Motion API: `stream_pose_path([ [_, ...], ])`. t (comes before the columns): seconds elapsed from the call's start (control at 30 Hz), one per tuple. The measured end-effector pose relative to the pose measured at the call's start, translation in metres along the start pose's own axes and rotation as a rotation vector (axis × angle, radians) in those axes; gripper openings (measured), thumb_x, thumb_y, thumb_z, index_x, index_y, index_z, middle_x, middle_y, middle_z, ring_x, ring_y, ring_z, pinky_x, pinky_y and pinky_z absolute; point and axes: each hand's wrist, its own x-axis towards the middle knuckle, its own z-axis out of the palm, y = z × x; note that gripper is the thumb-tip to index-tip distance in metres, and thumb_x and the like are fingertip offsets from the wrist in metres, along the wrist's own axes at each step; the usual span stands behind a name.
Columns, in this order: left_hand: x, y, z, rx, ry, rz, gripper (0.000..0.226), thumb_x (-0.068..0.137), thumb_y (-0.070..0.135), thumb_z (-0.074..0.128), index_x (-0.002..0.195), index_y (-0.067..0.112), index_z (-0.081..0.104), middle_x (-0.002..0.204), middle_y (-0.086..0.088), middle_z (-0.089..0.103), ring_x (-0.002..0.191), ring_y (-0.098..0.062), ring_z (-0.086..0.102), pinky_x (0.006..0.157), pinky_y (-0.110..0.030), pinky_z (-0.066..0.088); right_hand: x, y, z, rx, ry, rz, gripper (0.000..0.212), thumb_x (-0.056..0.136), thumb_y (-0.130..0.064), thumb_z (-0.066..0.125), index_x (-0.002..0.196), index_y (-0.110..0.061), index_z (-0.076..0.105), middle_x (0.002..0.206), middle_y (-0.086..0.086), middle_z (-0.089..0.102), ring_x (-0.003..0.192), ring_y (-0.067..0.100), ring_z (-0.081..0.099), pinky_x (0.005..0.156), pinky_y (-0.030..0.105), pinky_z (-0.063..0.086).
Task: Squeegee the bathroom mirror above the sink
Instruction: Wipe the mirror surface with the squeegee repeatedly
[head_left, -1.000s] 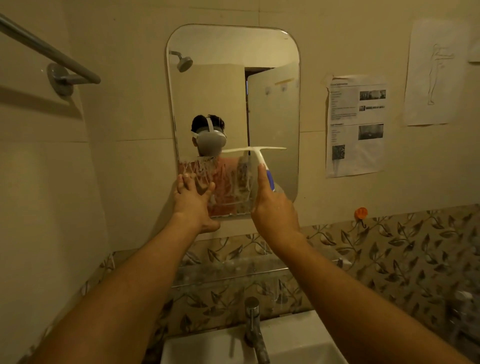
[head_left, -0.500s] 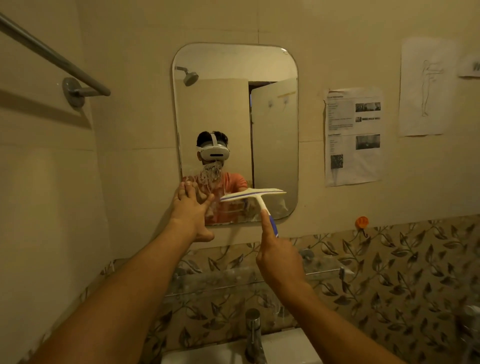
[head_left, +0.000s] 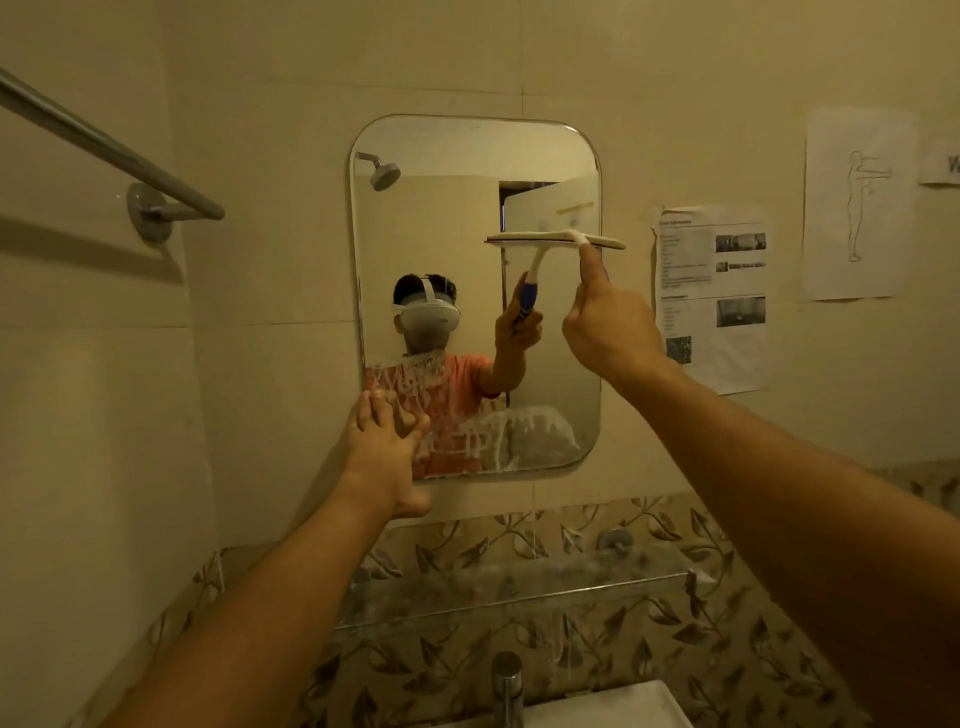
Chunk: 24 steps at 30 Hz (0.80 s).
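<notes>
- The right hand is closed around the squeegee handle, forefinger stretched up toward the blade.
- The blade lies level against the mirror, its right tip overhanging the mirror's right edge; clear glass spreads to its left.
- The left hand rests flat, fingers spread, on the lower left corner, holding nothing.
- Suds cover the bottom band.
- Two paper sheets hang further right.

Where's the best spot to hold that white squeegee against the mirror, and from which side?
Grip the white T-shaped squeegee by its handle stem, coming from below, as the right hand does. The blade lies crosswise at the top against the rounded wall mirror, so the downward handle probably suits pulling straight down.
</notes>
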Motion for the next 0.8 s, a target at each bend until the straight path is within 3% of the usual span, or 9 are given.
stream_pose_path([
  [0.33,0.005,0.003,0.002,0.056,-0.053,-0.032,0.114,0.069,0.081,0.048,0.158,0.037,-0.008,0.157,-0.038,-0.014,0.145,-0.055,-0.014,0.120,-0.058,0.006,-0.089,0.033,0.066,-0.012,-0.099,0.068,0.079,0.105,-0.019,0.041,0.158,-0.038,-0.015,0.076,0.007,0.058,0.056,0.015,0.055,0.045,0.027,0.046],
  [0.57,0.001,0.003,-0.001,0.070,-0.055,-0.033,0.114,0.070,0.082,0.046,0.159,0.036,-0.008,0.158,-0.036,-0.012,0.146,-0.054,-0.013,0.121,-0.058,0.006,-0.152,0.060,0.100,-0.002,-0.169,0.078,0.096,0.103,-0.017,0.043,0.141,-0.053,-0.037,0.078,0.004,0.057,0.060,0.015,0.057,0.053,0.033,0.056],
  [0.8,-0.003,0.003,-0.007,0.098,-0.085,-0.024,0.111,0.073,0.079,0.048,0.158,0.036,-0.008,0.157,-0.038,-0.015,0.146,-0.054,-0.015,0.121,-0.057,0.003,-0.169,0.068,0.095,0.017,-0.227,0.082,0.081,0.106,-0.020,0.038,0.154,-0.042,-0.023,0.074,0.003,0.058,0.058,0.012,0.055,0.054,0.030,0.053],
])
